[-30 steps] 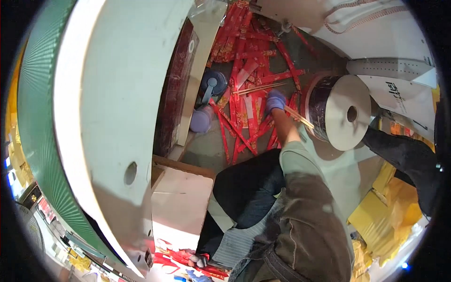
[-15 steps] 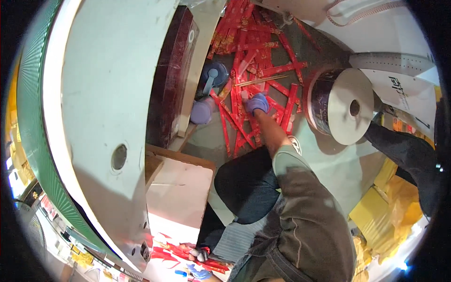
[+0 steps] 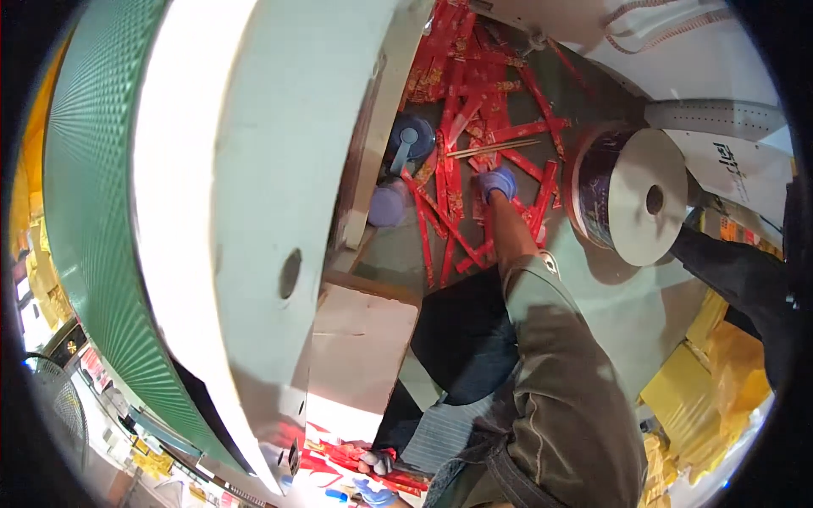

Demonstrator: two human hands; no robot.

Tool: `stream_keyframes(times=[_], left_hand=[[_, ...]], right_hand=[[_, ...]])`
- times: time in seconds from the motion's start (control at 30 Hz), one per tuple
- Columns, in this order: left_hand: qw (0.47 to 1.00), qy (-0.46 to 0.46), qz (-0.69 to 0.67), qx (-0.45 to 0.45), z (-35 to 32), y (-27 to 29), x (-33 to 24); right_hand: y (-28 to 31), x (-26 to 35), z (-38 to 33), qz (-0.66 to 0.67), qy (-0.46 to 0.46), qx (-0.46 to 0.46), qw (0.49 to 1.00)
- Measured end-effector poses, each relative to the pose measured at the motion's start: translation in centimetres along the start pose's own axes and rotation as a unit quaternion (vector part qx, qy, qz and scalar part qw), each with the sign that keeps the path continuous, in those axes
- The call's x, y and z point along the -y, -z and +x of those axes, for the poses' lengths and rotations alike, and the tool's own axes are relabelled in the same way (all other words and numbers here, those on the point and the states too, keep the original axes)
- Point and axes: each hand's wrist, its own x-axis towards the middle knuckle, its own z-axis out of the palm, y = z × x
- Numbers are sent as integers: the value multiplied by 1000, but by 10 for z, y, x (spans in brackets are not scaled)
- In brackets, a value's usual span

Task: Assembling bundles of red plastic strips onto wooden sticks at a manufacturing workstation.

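In a blue-purple glove, my right hand (image 3: 498,180) reaches down among long, narrow red printed packets (image 3: 453,190) strewn over the grey floor. Its back faces up, and its fingers are hidden beneath it. A few bare thin wooden sticks (image 3: 493,149) lie across the packets just beyond it. At the lower edge, my left hand (image 3: 373,489), also gloved, is closed round a bundle of red packets (image 3: 343,455). Greyish fingertips show above that bundle and the blue glove below, partly cut off by the picture's edge.
A large ribbon-type spool (image 3: 627,195) stands to the right. Left of the packets are a dark blue round container (image 3: 411,137) and a purple round one (image 3: 388,205). An open cardboard box (image 3: 360,339) sits nearer. A big white panel (image 3: 271,169) fills the left; yellow bags (image 3: 703,381) lie lower right.
The view has swung left, so the scene sits further right. My right hand has shifted slightly right over the packets. My left hand stays round its bundle.
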Motion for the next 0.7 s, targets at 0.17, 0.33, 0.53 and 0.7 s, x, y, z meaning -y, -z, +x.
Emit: stream_keyframes(times=[0.17,0.33,0.53,0.7], left_hand=[[966,-148,-214,-15,-10,-38,-3],[866,-291,-407,-31,-28,-85,2],[659,-442,-606,-56,-45,-117,2],[497,-435,-749,50,-21,-79,25]], right_hand=[[-9,-13,29,-15,-24,-20,999],[-3,-4,17,-106,44,34,993],[3,12,-17,5,6,2,1000],[-10,-25,33,11,-1,-30,999]])
